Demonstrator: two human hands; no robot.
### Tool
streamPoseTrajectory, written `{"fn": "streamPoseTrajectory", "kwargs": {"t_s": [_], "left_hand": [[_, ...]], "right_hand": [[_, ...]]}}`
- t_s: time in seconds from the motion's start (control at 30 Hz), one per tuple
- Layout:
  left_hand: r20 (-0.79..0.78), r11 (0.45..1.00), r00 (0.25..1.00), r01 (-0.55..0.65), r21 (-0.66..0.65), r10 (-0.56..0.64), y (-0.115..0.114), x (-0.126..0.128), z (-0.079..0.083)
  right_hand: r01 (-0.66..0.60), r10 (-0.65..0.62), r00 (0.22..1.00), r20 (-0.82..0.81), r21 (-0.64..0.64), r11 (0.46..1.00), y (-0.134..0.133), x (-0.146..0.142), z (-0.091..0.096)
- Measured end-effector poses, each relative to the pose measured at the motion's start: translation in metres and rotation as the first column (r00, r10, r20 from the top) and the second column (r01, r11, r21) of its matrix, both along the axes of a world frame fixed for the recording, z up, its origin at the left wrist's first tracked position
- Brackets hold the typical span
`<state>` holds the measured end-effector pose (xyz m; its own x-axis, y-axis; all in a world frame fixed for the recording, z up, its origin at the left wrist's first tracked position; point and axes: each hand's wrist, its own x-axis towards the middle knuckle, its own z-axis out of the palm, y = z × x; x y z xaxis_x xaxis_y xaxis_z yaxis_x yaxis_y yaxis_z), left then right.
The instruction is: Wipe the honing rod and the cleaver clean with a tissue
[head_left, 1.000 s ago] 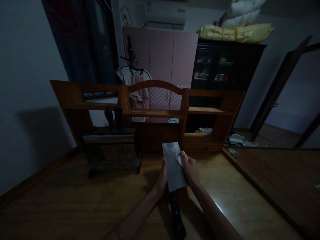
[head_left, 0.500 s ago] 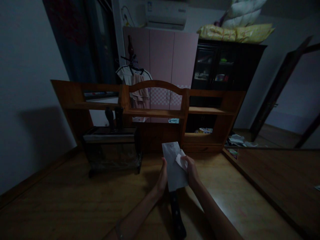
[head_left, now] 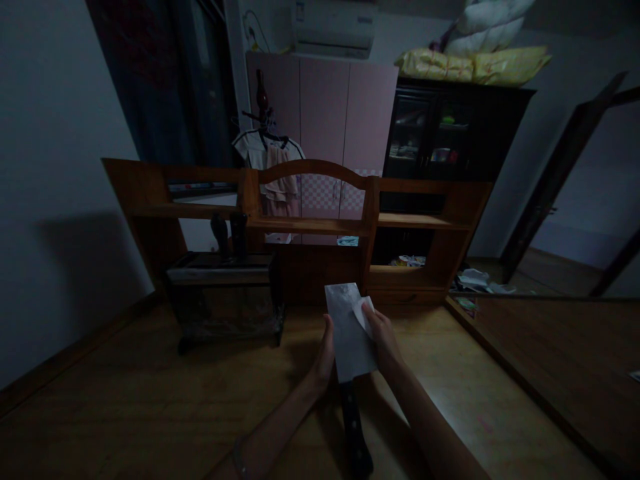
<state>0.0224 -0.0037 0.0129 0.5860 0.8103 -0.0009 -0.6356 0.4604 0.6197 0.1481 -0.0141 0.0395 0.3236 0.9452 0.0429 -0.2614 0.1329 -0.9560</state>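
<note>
A cleaver [head_left: 347,343] with a broad grey blade and a black riveted handle lies between my hands, its handle towards me. My left hand [head_left: 324,357] grips the blade along its left edge, thumb up; the other fingers are hidden beneath it. In my right hand [head_left: 384,337] a white paper tissue [head_left: 364,318] is pinched and pressed on the upper right of the blade face. To the left stands a dark knife block [head_left: 223,277] with clear sides, and black knife handles stick up from it.
Behind my hands a wooden shelf unit [head_left: 310,227] spans the wooden tabletop [head_left: 150,407]. A raised wooden edge [head_left: 520,380] runs along the right. Further back are a pink wardrobe [head_left: 323,113], a dark cabinet [head_left: 450,133] and hanging clothes [head_left: 277,167].
My right hand has slid the tissue slightly up and to the right over the blade. My left hand and the cleaver have hardly moved.
</note>
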Motion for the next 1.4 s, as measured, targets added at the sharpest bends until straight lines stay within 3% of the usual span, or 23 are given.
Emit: {"fn": "streamPoseTrajectory", "kwargs": {"t_s": [0.23,0.4,0.67,0.93,1.17,1.4], "left_hand": [[-0.023,0.999,1.000,0.019,-0.029,-0.019,-0.004,-0.002,0.006],[-0.024,0.999,1.000,0.003,-0.038,-0.004,-0.004,-0.002,0.008],[-0.012,0.999,1.000,0.013,-0.033,-0.013,-0.001,0.001,0.005],[-0.022,1.000,0.999,0.031,0.005,-0.031,-0.003,-0.003,0.002],[-0.035,1.000,0.999,0.020,-0.007,-0.020,-0.003,-0.001,0.006],[-0.011,1.000,1.000,0.022,0.003,-0.022,-0.003,-0.002,0.005]], "right_hand": [[0.011,-0.011,1.000,-0.011,0.060,0.998,0.006,0.012,-0.008],[-0.023,0.022,1.000,0.020,0.040,0.999,0.007,0.009,-0.008],[0.053,-0.048,0.993,0.110,-0.039,0.998,0.006,0.009,-0.004],[-0.081,0.080,0.996,0.033,0.029,0.996,0.001,0.007,0.003],[0.043,-0.034,0.991,0.131,-0.065,0.997,0.003,0.008,-0.002],[-0.145,0.144,0.989,0.015,0.087,0.986,0.001,0.004,0.000]]}}
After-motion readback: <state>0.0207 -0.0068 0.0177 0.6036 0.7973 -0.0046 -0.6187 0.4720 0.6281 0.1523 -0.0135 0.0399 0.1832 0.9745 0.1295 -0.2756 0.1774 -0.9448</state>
